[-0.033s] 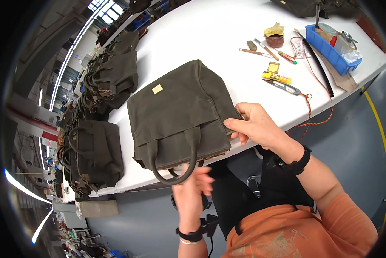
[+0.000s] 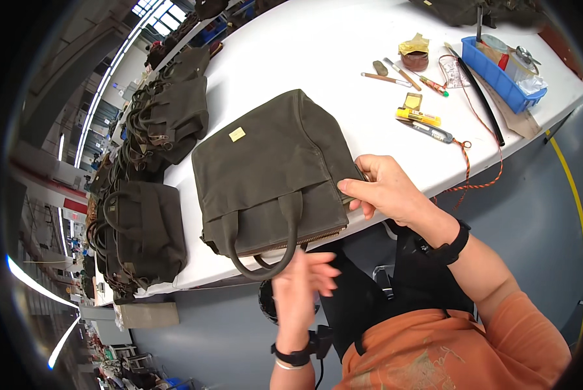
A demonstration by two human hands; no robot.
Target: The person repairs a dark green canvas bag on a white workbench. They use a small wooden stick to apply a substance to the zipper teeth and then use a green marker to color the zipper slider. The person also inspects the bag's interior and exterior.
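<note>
Left of the left grip [image 2: 296, 286], dark bags [image 2: 152, 224] slump in a row, soft cloth with curved handles. That grip has just shifted a touch rightward — fingers blurred, loosely spread, nothing visibly held — near the looped handle [image 2: 293, 224]. The olive bag [image 2: 265, 169], matte cloth with a small gold-coloured plate [image 2: 237, 134], lies on the smooth white surface [image 2: 259, 65] ahead of both grips, unmoved, so it seems well steadied. The right grip [image 2: 386, 188] pinches its side edge, thumb uppermost. Beyond that grip sit a slim grey cutter [image 2: 431, 132] and a blue plastic tray [image 2: 529, 103].
</note>
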